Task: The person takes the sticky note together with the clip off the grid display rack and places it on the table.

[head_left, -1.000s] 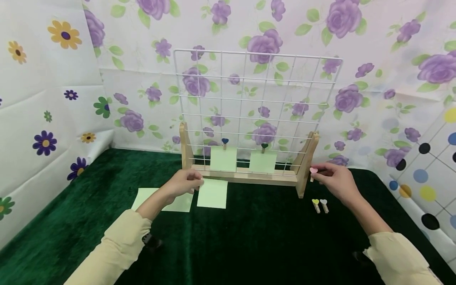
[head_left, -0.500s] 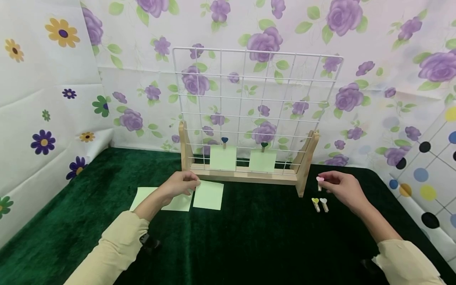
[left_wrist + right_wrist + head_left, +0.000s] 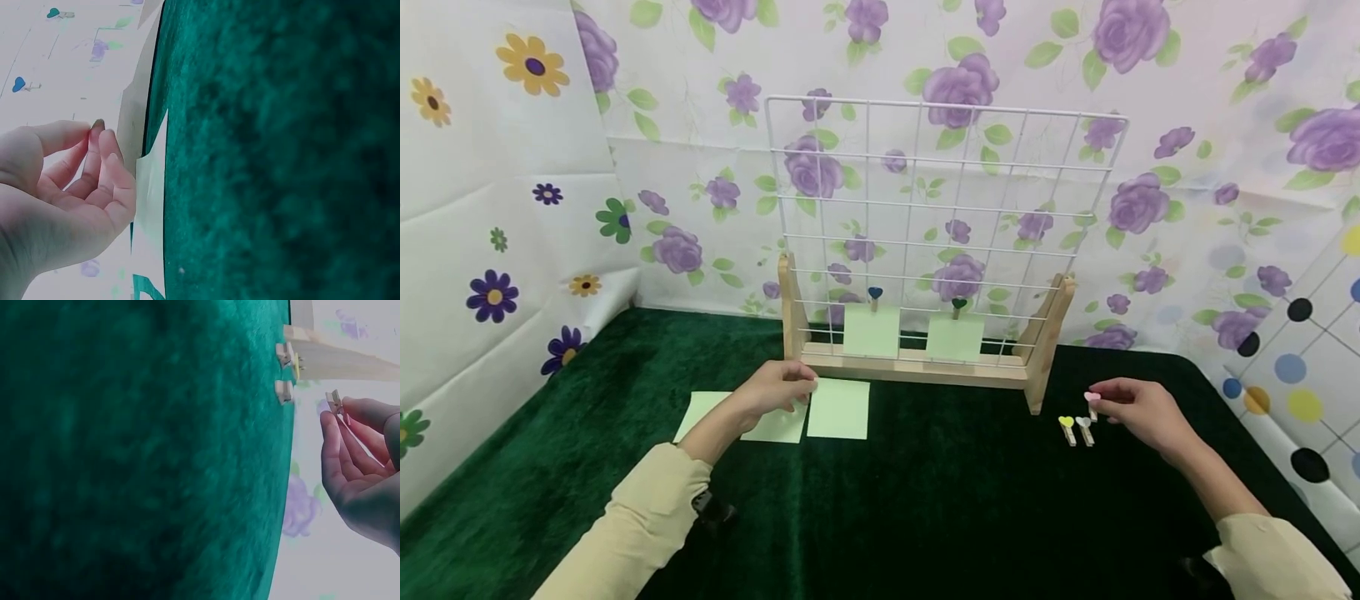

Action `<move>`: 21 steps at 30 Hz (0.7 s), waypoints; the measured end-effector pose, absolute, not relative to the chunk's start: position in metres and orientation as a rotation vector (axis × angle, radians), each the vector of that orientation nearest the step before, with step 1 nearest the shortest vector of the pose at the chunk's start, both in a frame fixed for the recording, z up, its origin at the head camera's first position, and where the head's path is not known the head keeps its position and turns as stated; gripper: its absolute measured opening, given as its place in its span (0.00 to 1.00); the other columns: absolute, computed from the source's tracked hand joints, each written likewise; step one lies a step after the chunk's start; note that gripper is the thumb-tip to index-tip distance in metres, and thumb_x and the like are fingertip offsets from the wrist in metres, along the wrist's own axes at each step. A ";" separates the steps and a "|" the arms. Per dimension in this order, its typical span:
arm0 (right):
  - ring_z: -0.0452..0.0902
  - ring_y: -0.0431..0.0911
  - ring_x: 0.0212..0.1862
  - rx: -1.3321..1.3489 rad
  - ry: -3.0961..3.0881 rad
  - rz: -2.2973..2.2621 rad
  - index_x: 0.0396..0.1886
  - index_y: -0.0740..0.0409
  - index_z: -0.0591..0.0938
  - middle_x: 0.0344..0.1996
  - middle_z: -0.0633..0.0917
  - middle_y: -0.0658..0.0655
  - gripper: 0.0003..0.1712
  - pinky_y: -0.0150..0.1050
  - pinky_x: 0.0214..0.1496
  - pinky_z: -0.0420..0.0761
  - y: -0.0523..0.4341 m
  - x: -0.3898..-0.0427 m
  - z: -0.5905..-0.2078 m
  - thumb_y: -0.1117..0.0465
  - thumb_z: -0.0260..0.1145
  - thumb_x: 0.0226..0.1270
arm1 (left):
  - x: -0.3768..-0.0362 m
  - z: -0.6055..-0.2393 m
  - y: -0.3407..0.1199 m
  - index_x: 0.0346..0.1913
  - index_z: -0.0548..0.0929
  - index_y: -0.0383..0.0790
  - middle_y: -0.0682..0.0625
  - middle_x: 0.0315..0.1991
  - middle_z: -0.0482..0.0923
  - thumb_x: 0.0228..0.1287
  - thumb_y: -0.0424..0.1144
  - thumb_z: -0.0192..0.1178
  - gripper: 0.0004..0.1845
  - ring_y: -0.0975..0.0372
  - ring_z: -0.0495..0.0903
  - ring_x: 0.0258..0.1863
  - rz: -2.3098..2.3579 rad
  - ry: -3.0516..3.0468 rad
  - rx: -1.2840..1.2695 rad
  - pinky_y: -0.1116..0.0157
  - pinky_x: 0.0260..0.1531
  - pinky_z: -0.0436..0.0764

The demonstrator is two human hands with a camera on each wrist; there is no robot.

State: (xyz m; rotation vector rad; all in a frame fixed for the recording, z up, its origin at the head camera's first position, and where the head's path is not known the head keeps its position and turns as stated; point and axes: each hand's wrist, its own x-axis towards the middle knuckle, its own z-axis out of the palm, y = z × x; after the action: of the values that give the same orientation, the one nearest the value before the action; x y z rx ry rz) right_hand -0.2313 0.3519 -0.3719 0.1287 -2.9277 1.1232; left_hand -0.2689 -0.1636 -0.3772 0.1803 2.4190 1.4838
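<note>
My left hand (image 3: 771,393) pinches the upper left corner of a pale green paper square (image 3: 839,408) in front of the rack. At the far right, my right hand (image 3: 1150,412) holds a small wooden clothespin with a pink heart (image 3: 1092,397) between thumb and fingertips; its wooden end (image 3: 333,399) shows in the right wrist view. Just left of it lie a yellow-heart clothespin (image 3: 1067,424) and a white-heart one (image 3: 1086,431). More green paper (image 3: 778,427) lies partly hidden under my left forearm. Two green squares, one left (image 3: 871,331) and one right (image 3: 955,337), hang clipped on the rack.
A white wire grid (image 3: 940,158) stands in a wooden base (image 3: 917,370) with upright side pieces. Dark-heart clothespins, one blue (image 3: 876,294) and one green (image 3: 959,305), grip the hung squares. Green velvety cloth (image 3: 910,500) covers the table; flowered sheeting (image 3: 700,167) rises behind.
My right hand has moved right and nearer, away from the rack's side, carrying the pink-heart clothespin beside the other two. My left hand and its paper have shifted slightly left.
</note>
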 end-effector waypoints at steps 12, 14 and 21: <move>0.80 0.49 0.42 0.084 -3.018 1.169 0.55 0.71 0.78 0.44 0.83 0.62 0.25 0.38 0.39 0.82 0.366 -0.228 -0.381 0.54 0.64 0.69 | -0.274 -0.381 -0.166 0.49 0.80 0.33 0.45 0.38 0.78 0.71 0.37 0.56 0.11 0.57 0.77 0.34 1.423 2.432 0.132 0.63 0.32 0.75; 0.80 0.48 0.42 0.078 -3.022 1.178 0.55 0.71 0.78 0.44 0.83 0.62 0.24 0.37 0.39 0.82 0.368 -0.228 -0.383 0.56 0.64 0.69 | -0.273 -0.381 -0.166 0.48 0.81 0.33 0.45 0.37 0.78 0.71 0.36 0.56 0.10 0.57 0.77 0.33 1.421 2.432 0.130 0.63 0.31 0.75; 0.79 0.47 0.40 0.096 -3.067 1.155 0.52 0.71 0.79 0.42 0.83 0.60 0.21 0.37 0.37 0.81 0.370 -0.228 -0.387 0.58 0.64 0.68 | -0.272 -0.381 -0.165 0.48 0.81 0.33 0.45 0.37 0.78 0.71 0.36 0.56 0.11 0.57 0.76 0.32 1.397 2.442 0.133 0.64 0.29 0.74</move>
State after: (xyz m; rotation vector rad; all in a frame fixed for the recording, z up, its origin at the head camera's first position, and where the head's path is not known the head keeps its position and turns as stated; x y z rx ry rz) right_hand -0.2281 0.3700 -0.3869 0.0964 -3.0674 1.1551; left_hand -0.2725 -0.1649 -0.3812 0.1334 2.4424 1.3971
